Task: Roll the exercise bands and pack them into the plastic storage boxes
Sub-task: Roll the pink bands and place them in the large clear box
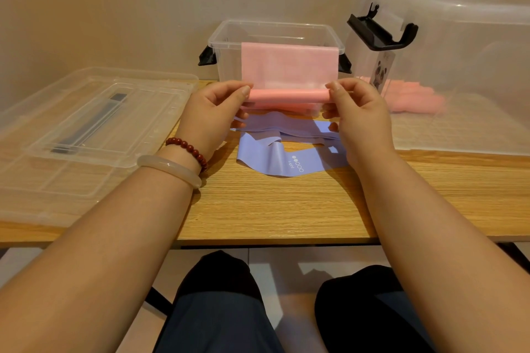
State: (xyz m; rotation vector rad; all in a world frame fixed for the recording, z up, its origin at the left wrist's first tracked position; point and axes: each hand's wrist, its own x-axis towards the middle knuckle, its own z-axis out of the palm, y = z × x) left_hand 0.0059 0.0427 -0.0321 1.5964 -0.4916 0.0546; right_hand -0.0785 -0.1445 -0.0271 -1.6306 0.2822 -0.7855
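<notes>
Now the person is rolling the pink band [286, 94]. The left hand [213, 112] and the right hand [358, 114] each pinch one end of the roll, held up just in front of the small clear box [229, 37]. A flat part is not rolled yet, so the next move likely needs more turns, then a drop into the box. The purple band [286, 163] lies on the table [286, 209] below. Pink shapes behind the big box [459, 66] wall look blurry and hard to name
</notes>
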